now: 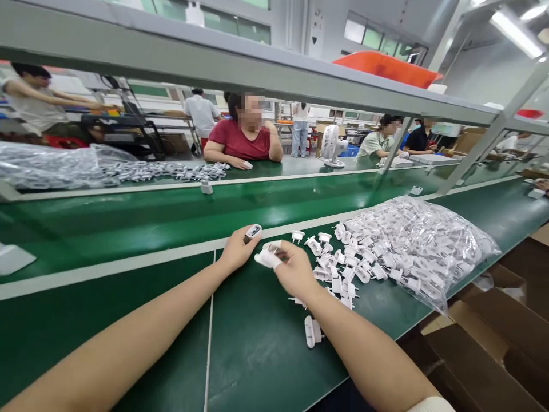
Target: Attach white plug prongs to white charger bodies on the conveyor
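While left hand pinches one oval part, right hand clamps one plug (white).

A small white plug part, dark-faced it seems, sits pinched at the left hand's fingertips, tilted upward.

Bright overhead tube light, glare on green belt, wide-angle edge warp.

Hands beside white plug parts
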Available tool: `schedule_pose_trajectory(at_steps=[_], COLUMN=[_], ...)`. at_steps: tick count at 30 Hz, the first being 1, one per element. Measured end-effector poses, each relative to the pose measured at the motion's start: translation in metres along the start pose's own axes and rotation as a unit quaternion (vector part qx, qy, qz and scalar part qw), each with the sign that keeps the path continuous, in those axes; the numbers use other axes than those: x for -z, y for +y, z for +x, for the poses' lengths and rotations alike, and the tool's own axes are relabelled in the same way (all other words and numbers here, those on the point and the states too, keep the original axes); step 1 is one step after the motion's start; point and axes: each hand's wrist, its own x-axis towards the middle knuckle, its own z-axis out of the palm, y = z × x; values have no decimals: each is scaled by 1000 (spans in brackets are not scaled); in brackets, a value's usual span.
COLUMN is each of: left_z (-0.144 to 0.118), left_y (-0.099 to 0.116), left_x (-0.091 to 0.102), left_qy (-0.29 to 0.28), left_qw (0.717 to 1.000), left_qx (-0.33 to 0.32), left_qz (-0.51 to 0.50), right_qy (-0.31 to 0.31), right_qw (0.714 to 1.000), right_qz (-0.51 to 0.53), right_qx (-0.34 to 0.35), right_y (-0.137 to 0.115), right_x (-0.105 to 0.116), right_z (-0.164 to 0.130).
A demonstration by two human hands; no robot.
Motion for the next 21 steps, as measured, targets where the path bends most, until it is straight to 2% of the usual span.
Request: schedule_pose_trajectory(at_steps=[2, 4, 7, 9, 12, 15, 21], left_z=[-37, -76, -125, -147, -161, -158, -153], left_y=[2, 5, 12, 15, 14, 12, 10], left_x=[14, 30, 52, 62, 69, 70, 72], left_qy=[-19, -42, -89, -123, -130, -110, -147], left_qw=[999, 998, 995, 992, 990, 992, 982], left_qx=[-11, -12, -22, -38, -48, -36, -72], left_qz=[-27, -45, -41, -21, -14, -42, -92], right_qy=[-16, -28, -54, -74, -60, -51, -116], right_qw=[989, 976, 969, 972, 990, 997, 983], right_qz=[125, 184, 206, 193, 118, 60, 125], right_qx=[-71, -108, -122, -113, -48, 15, 70], right_y=[-4, -9, -15, -16, -15, -16, -20], right_x=[0, -2, -8, -13, -21, -24, -20], right_z=[3, 2, -3, -8, -14, -17, -16])
